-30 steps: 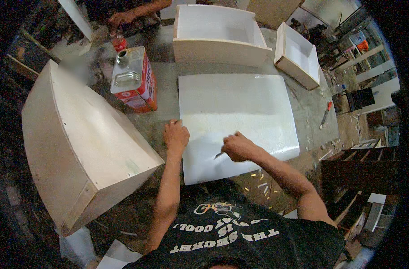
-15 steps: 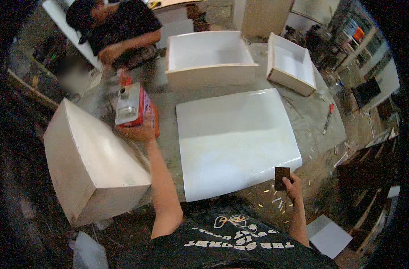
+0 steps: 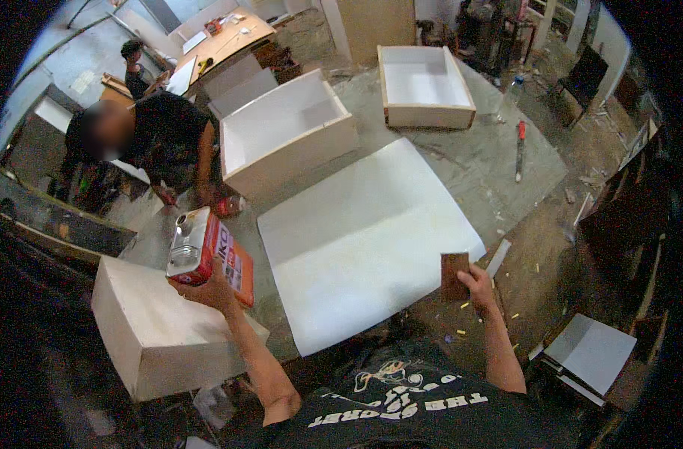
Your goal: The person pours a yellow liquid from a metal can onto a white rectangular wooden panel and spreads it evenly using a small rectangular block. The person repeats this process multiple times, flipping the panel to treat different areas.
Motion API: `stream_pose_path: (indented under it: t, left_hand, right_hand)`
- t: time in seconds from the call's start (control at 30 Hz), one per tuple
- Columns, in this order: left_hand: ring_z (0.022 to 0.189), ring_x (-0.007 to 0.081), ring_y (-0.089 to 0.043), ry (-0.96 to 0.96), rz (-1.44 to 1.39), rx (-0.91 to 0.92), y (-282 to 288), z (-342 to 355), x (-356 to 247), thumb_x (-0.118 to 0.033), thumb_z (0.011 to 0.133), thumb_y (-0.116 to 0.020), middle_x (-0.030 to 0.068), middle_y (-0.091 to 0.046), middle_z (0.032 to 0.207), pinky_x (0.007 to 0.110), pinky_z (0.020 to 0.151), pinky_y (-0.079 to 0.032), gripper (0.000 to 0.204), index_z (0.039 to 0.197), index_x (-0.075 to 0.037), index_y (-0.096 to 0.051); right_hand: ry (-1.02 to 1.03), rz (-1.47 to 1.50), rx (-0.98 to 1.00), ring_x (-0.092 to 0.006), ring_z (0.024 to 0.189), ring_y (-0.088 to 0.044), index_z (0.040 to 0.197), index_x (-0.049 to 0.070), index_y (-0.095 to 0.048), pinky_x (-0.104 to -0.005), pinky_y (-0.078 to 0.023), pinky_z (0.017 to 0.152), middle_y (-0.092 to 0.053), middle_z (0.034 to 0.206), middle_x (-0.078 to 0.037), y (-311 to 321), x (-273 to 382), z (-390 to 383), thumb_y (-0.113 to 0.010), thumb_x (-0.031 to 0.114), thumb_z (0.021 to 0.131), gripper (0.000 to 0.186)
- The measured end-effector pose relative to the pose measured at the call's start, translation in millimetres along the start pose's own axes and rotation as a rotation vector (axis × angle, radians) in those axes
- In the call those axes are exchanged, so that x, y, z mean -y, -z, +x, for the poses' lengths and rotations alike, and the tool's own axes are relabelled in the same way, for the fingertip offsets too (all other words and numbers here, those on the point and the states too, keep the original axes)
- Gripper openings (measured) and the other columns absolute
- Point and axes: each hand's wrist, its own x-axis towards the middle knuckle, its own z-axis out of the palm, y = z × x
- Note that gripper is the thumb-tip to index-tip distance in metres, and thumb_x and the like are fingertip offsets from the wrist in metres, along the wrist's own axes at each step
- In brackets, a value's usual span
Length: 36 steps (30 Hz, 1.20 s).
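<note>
My left hand (image 3: 205,290) is closed around the near side of an orange and white rectangular metal can (image 3: 235,263), whose top shows a round spout opening and a clear strip-like handle. The can stands beside a pale wooden box (image 3: 173,325) at the left. A small dark-brown rectangular piece (image 3: 453,278), like a flat scrap or spreader, is pinched between the thumb and fingers of my right hand (image 3: 479,289). That piece is over the right near edge of a large white sheet (image 3: 356,239), which lies on the worktable (image 3: 498,172) with its near edge curving down.
Two white-lined open drawer boxes, one nearer (image 3: 296,153) and one farther (image 3: 431,116), stand beyond the sheet. A red-handled cutter (image 3: 520,150) and a clear bottle (image 3: 515,93) are at right. A co-worker (image 3: 169,142) leans at the far left, near a red bottle (image 3: 229,204).
The view has turned, shifting the scene across the picture. My left hand and the can are now nearer to me, by the wooden box. The right hand still holds the brown piece.
</note>
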Motion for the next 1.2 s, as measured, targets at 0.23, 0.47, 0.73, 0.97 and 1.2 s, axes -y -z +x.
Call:
stream_pose_path:
  t: [0.23, 0.47, 0.73, 0.97, 1.2]
  left_hand:
    - [0.14, 0.0304, -0.039, -0.176, -0.162, 0.318, 120.7, -32.3, -55.5, -0.037, 0.06, -0.095, 0.0189, -0.037, 0.153, 0.045, 0.116, -0.033, 0.127, 0.156, 0.0, -0.02]
    - [0.133, 0.0313, -0.046, -0.17, -0.09, 0.687, 178.4, -80.3, -117.0, -0.047, 0.057, -0.095, 0.0171, -0.045, 0.146, 0.047, 0.112, -0.04, 0.133, 0.158, -0.007, -0.019]
    - [0.127, 0.0343, -0.053, 0.013, 0.114, 1.033, 173.6, -102.4, -161.5, -0.042, 0.058, -0.095, 0.0223, -0.051, 0.137, 0.046, 0.108, -0.043, 0.131, 0.156, -0.001, -0.019]
    - [0.123, 0.0372, -0.056, -0.151, 0.449, 1.111, 156.6, -94.2, -168.5, -0.042, 0.056, -0.095, 0.0252, -0.054, 0.134, 0.046, 0.106, -0.044, 0.134, 0.157, -0.002, -0.017]
    - [0.115, 0.0396, -0.055, -0.265, 0.554, 1.184, 142.5, -84.2, -170.6, -0.04, 0.054, -0.094, 0.0229, -0.057, 0.124, 0.049, 0.101, -0.045, 0.131, 0.157, -0.004, -0.021]
  right_hand:
    - [0.034, 0.301, 0.439, -0.012, 0.091, -0.063, 0.121, -0.003, -0.063, -0.0302, -0.052, 0.084, -0.069, 0.102, -0.006, -94.1, 72.6, 64.3, -0.058, 0.016, 0.098, 0.03]
    - [0.105, 0.237, 0.638, -0.0115, 0.09, -0.062, 0.122, -0.003, -0.062, -0.0301, -0.053, 0.081, -0.068, 0.101, -0.005, -152.5, 110.8, 74.0, -0.057, 0.017, 0.1, 0.031]
    - [0.012, 0.182, 0.749, -0.0113, 0.087, -0.063, 0.122, -0.002, -0.063, -0.0306, -0.053, 0.079, -0.069, 0.099, -0.005, -180.1, 92.3, 66.1, -0.056, 0.021, 0.1, 0.033]
    - [-0.044, 0.143, 0.582, -0.0127, 0.078, -0.062, 0.113, 0.0, -0.067, -0.0318, -0.052, 0.072, -0.068, 0.088, -0.005, -165.4, 51.3, 77.8, -0.057, 0.023, 0.097, 0.03]
    - [0.027, 0.093, 0.418, -0.0138, 0.077, -0.062, 0.111, -0.002, -0.068, -0.0328, -0.052, 0.072, -0.068, 0.085, -0.006, -132.8, 33.6, 68.3, -0.058, 0.019, 0.096, 0.028]
